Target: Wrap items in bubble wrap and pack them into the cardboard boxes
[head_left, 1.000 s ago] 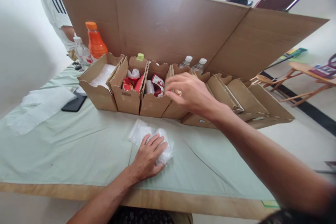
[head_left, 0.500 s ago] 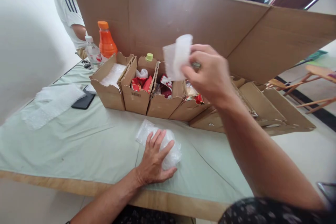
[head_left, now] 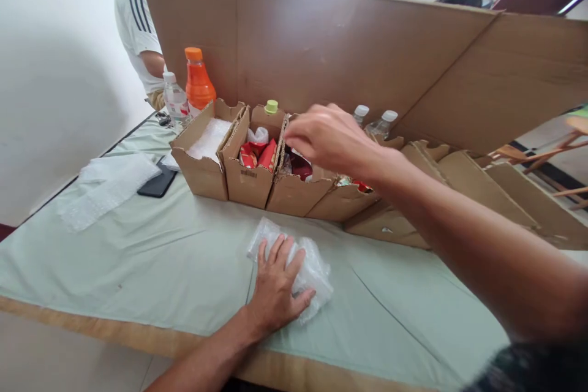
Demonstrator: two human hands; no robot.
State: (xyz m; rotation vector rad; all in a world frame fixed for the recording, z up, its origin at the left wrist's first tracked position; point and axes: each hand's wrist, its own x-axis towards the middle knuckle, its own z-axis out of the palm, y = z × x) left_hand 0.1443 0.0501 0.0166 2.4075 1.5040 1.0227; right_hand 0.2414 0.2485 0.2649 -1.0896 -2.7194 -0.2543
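My left hand (head_left: 275, 288) lies flat, fingers spread, on a bundle of clear bubble wrap (head_left: 319, 272) on the pale green tablecloth (head_left: 138, 257). My right hand (head_left: 328, 138) reaches over the third small cardboard box (head_left: 291, 193) in a row, fingers curled down and bunched; whatever they hold is hidden. The second box (head_left: 248, 184) holds red packets (head_left: 257, 156). The first box (head_left: 202, 174) holds white wrap. A fourth box (head_left: 340, 202) also has packets inside.
A tall cardboard wall (head_left: 344, 49) stands behind the boxes. Flattened boxes (head_left: 459, 196) lean at the right. An orange bottle (head_left: 197, 82), water bottles (head_left: 174, 101), a phone (head_left: 158, 184) and a bubble wrap sheet (head_left: 110, 187) are at the left. A person in a white shirt (head_left: 135, 24) is behind.
My right hand lifted a white piece of wrap above the boxes, then came down over the third box; the piece no longer shows. My left hand stayed on the bundle.
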